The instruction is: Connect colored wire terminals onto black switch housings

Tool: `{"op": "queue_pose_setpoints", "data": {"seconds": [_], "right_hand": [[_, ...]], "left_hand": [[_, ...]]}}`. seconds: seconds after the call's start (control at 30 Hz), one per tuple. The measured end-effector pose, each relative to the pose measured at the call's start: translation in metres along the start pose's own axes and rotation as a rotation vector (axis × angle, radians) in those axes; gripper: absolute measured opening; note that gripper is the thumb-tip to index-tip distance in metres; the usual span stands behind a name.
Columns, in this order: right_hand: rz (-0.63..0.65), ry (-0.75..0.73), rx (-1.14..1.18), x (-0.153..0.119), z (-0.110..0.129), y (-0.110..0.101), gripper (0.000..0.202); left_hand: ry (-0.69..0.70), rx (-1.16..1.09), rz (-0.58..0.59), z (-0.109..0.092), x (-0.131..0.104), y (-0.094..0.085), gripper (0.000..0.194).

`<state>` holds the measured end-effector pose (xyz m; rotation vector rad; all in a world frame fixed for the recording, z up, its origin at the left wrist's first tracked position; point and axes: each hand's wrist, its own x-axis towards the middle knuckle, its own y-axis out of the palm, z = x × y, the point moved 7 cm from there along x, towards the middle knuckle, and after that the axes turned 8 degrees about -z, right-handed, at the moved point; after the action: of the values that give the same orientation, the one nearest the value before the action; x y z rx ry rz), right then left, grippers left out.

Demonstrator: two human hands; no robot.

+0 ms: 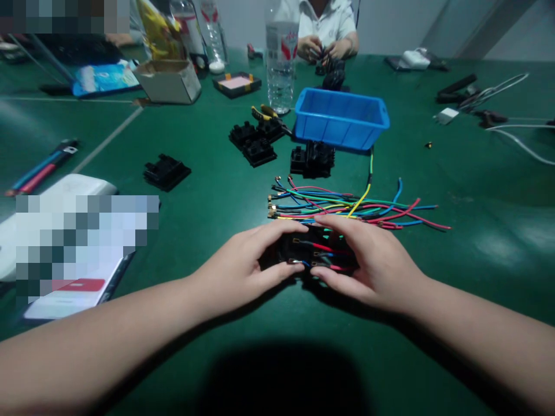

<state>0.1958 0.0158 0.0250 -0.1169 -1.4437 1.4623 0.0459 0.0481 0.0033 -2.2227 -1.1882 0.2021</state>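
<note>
Between my two hands sits a black plastic socket housing (pixel 299 245), with metal terminals and short red, blue and black wires on its face. My left hand (pixel 255 254) grips its left side, thumb near a terminal at the front edge. Around the right side curls my right hand (pixel 366 257), its thumb by the front edge and its fingers over the wires. Part of the housing is hidden under the fingers. Just behind lies a bunch of coloured wires (pixel 329 203) with brass terminals at their left ends.
A blue bin (pixel 342 118) stands behind the wires, near more black housings (pixel 255 141), pliers (pixel 262 114) and a water bottle (pixel 281 69). One housing (pixel 166 171) lies apart on the left. A phone (pixel 87 260) is at left. Across the table, a person (pixel 327 34) handles black parts.
</note>
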Motion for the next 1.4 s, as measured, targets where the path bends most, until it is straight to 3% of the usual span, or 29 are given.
{"op": "queue_pose_setpoints", "data": {"seconds": [0.23, 0.5, 0.67, 0.83, 0.97, 1.13, 1.27, 1.4], "right_hand": [[-0.03, 0.005, -0.081, -0.001, 0.0, -0.001, 0.041], [-0.042, 0.043, -0.134, -0.004, -0.005, 0.0, 0.032], [-0.09, 0.166, -0.19, 0.004, -0.014, -0.011, 0.028], [-0.113, 0.3, -0.257, 0.01, -0.027, -0.026, 0.027], [-0.13, 0.401, -0.347, 0.01, -0.051, -0.039, 0.032], [-0.139, 0.584, -0.52, 0.009, -0.103, -0.06, 0.038], [-0.036, 0.649, -0.583, 0.011, -0.146, -0.065, 0.04], [0.107, 0.571, -0.54, 0.022, -0.176, -0.053, 0.036]], "left_hand": [[-0.109, -0.224, -0.245, 0.01, 0.001, -0.019, 0.035], [-0.155, -0.354, -0.215, 0.013, 0.003, -0.013, 0.036], [-0.175, -0.415, -0.174, 0.013, 0.003, -0.008, 0.048], [-0.142, -0.387, -0.194, 0.009, 0.003, -0.009, 0.043], [-0.124, -0.364, -0.178, 0.006, 0.002, -0.007, 0.038], [-0.105, -0.322, -0.17, 0.004, 0.001, -0.008, 0.031], [-0.097, -0.278, -0.16, 0.003, 0.001, -0.008, 0.025], [-0.097, -0.239, -0.153, 0.003, 0.001, -0.008, 0.023]]}}
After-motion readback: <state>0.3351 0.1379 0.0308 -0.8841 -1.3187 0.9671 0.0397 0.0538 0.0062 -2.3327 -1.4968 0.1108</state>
